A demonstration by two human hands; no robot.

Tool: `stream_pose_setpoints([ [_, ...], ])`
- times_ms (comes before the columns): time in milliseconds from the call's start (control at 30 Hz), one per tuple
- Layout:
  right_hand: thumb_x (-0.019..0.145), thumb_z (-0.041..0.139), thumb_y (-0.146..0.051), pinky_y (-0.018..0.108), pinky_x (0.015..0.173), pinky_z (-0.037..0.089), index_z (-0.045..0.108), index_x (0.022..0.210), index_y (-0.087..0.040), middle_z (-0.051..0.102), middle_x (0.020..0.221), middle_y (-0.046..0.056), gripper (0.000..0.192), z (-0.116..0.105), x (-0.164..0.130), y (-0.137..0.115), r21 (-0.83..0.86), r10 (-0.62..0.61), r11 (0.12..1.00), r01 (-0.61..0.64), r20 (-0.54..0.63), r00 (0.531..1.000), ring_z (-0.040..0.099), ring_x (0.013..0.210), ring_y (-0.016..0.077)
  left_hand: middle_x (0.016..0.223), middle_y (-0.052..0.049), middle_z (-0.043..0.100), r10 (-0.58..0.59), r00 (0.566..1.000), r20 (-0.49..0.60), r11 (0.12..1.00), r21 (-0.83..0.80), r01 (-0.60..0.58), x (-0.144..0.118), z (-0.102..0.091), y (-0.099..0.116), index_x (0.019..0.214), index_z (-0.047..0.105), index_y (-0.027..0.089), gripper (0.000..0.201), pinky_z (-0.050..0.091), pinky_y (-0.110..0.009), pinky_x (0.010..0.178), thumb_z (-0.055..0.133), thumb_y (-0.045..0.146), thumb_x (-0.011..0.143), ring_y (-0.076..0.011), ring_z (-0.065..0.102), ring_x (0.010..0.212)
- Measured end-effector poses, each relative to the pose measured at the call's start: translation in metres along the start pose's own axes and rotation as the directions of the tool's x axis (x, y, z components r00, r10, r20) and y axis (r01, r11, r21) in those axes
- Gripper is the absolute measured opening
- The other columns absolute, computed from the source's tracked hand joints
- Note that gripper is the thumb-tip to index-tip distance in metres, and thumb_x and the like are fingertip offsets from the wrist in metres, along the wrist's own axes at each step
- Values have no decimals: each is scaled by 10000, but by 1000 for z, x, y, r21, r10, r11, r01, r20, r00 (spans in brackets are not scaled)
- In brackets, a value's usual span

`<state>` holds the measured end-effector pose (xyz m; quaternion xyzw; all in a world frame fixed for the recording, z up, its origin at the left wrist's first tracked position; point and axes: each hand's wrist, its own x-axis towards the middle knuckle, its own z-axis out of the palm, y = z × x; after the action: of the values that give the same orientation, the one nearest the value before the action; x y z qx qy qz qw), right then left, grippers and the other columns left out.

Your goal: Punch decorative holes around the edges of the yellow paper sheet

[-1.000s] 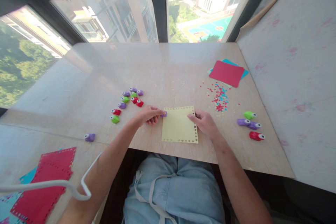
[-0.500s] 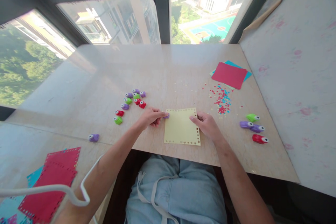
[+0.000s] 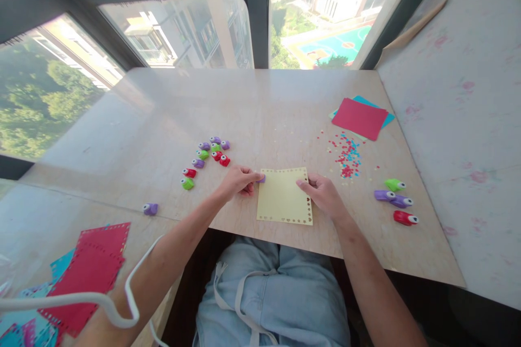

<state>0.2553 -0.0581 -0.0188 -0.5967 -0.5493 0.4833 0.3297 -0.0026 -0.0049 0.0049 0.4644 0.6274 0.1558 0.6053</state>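
Note:
A pale yellow sheet of paper point(image 3: 284, 198) lies before me, with small shapes punched along its top, right and bottom edges. My left hand point(image 3: 241, 180) is closed on a small purple craft punch point(image 3: 261, 179) set at the sheet's upper left edge; the fingers cover most of it. On the other side, my right hand point(image 3: 321, 191) pinches the sheet's right edge, thumb on top. Several red, green and purple punches point(image 3: 198, 163) stand in a cluster beyond my left hand.
Loose red and blue confetti point(image 3: 349, 157) lies below a stack of coloured paper point(image 3: 360, 118). More punches point(image 3: 398, 201) sit at the right. A lone purple punch point(image 3: 150, 209) and punched red sheets point(image 3: 89, 265) are at the left, near a white bent tube point(image 3: 81, 297).
The whole view has shifted slightly, with everything a little further right. Both hands keep their places on the sheet, and the purple punch stays at its left edge.

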Motion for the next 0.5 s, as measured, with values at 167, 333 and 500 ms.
stream_pose_setpoints([
  [167, 817, 591, -476, 263, 554, 475, 710, 873, -150, 699, 757, 63, 352, 1, 1, 1, 1, -9, 1000, 9, -19, 1000, 643, 697, 214, 546, -17, 610, -40, 999, 16, 999, -4, 40, 3, -1, 1, 614, 538, 165, 399, 510, -232, 446, 773, 482, 679, -180, 672, 554],
  [333, 815, 591, -464, 255, 545, 462, 700, 846, -152, 698, 761, 60, 332, 1, 0, 1, 8, -18, 1000, 19, -23, 1000, 641, 693, 209, 568, -17, 621, -54, 998, 21, 998, -17, 54, 1, -3, 6, 621, 562, 158, 388, 511, -220, 468, 794, 467, 657, -165, 671, 560],
  [500, 820, 588, -448, 260, 555, 460, 701, 853, -148, 698, 753, 55, 322, 2, 1, 5, 6, -29, 1000, 29, -26, 999, 633, 676, 202, 592, -18, 633, -88, 995, 41, 996, -3, 88, -1, -5, 12, 662, 607, 148, 383, 499, -211, 475, 806, 474, 634, -144, 651, 537],
])
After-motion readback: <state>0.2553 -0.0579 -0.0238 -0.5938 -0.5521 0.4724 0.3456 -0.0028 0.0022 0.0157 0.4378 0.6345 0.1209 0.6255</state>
